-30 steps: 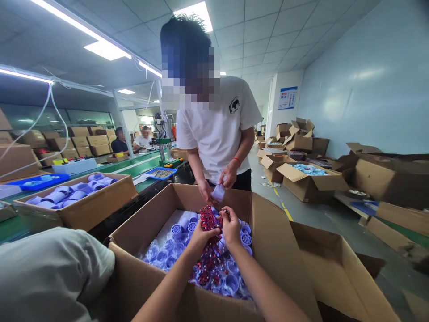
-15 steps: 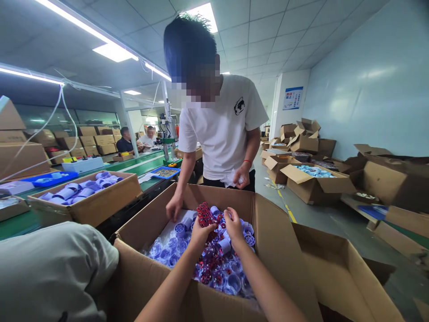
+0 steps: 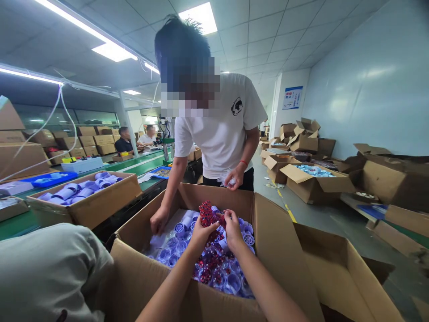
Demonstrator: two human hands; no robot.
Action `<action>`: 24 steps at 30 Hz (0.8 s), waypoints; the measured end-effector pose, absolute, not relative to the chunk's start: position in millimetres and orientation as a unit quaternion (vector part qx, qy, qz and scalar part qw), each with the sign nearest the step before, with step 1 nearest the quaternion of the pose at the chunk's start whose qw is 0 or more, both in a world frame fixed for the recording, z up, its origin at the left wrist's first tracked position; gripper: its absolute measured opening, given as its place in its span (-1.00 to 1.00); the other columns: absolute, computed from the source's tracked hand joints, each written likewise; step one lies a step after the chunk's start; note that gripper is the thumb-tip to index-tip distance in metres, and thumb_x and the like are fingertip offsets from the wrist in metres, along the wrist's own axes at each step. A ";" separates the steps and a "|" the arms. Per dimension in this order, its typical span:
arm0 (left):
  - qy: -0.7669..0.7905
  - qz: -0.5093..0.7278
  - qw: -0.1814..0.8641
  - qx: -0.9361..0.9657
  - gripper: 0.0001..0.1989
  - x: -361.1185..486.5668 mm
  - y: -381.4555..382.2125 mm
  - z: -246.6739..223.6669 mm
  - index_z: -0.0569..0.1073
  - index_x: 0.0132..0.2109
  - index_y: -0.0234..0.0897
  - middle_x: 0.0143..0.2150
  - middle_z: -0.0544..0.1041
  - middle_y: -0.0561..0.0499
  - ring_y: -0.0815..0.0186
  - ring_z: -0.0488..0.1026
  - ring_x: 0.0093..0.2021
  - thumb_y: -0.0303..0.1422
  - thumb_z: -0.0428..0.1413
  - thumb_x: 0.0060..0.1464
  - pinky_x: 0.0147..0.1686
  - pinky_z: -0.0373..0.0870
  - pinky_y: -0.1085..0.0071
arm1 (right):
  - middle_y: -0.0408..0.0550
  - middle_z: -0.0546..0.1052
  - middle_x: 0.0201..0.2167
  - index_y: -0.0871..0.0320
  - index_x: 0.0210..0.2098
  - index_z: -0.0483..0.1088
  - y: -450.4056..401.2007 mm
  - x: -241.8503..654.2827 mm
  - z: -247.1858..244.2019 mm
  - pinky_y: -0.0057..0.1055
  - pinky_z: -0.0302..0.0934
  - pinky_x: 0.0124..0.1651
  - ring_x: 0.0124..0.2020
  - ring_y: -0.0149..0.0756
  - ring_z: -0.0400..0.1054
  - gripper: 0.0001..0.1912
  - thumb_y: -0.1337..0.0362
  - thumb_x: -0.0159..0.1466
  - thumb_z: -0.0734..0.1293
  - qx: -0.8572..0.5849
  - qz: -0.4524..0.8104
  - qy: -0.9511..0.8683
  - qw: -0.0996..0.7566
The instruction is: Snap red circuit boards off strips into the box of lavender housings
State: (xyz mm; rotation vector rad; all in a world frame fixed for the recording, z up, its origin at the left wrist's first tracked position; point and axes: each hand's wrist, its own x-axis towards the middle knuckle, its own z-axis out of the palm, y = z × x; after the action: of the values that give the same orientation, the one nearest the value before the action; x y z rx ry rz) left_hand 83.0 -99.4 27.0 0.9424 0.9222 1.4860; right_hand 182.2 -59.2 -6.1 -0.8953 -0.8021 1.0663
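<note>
My left hand [image 3: 201,233] is closed around a cluster of shiny red round parts [image 3: 206,213], which sticks up above the thumb. Close beside it, my right hand [image 3: 233,229] has its fingers pinched together near more red pieces; what lies between the fingertips is hidden. Both hands are over a large open cardboard box [image 3: 134,264]. Inside are many purple cylindrical parts [image 3: 233,282], some in clear plastic, with loose red parts [image 3: 205,275] scattered over them.
Across the box, a co-worker's hand [image 3: 160,220] reaches in at the left; the other [image 3: 236,176] holds crumpled clear plastic. A shallow carton [image 3: 100,201] of purple parts stands left. An open carton [image 3: 338,264] lies right, with more boxes [image 3: 315,185] behind.
The co-worker leans further over the box, and that person's reaching hand has moved left and nearer. My hands stay almost in place, with the red cluster slightly shifted.
</note>
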 end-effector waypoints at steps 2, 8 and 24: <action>0.394 0.624 0.543 0.400 -0.38 83.2 -101.2 28.2 0.42 -0.21 -0.30 -0.40 0.56 0.03 0.32 0.47 -0.45 -0.31 0.44 -0.53 -0.38 0.38 0.43 | -0.15 0.53 -0.51 0.01 -0.35 0.25 -56.5 185.8 -7.1 -0.28 0.34 -0.33 -0.40 -0.19 0.47 -0.61 -0.14 0.01 0.24 -0.404 0.479 -0.342 0.700; 0.415 0.623 0.529 0.400 -0.42 79.3 -103.1 30.0 0.40 -0.25 -0.30 -0.45 0.50 0.07 0.33 0.43 -0.48 -0.17 0.42 -0.47 -0.42 0.33 0.43 | -0.23 0.44 -0.62 -0.03 -0.35 0.21 -56.0 190.6 -6.4 -0.30 0.28 -0.46 -0.58 -0.26 0.37 -0.60 -0.16 -0.03 0.22 -0.406 0.479 -0.348 0.696; 0.415 0.592 0.554 0.413 -0.44 81.3 -107.4 35.1 0.39 -0.25 -0.29 -0.49 0.50 0.07 0.35 0.43 -0.52 -0.28 0.41 -0.47 -0.46 0.34 0.45 | -0.31 0.34 -0.69 0.02 -0.39 0.23 -63.5 185.8 3.1 -0.44 0.01 -0.64 -0.73 -0.40 0.15 -0.65 -0.09 -0.01 0.25 -0.404 0.435 -0.396 0.700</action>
State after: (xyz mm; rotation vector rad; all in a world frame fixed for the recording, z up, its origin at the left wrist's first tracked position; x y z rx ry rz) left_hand 81.3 -107.4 35.1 0.9749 0.9818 1.3988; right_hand 185.8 -63.5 3.1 -0.9006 -0.8816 0.9691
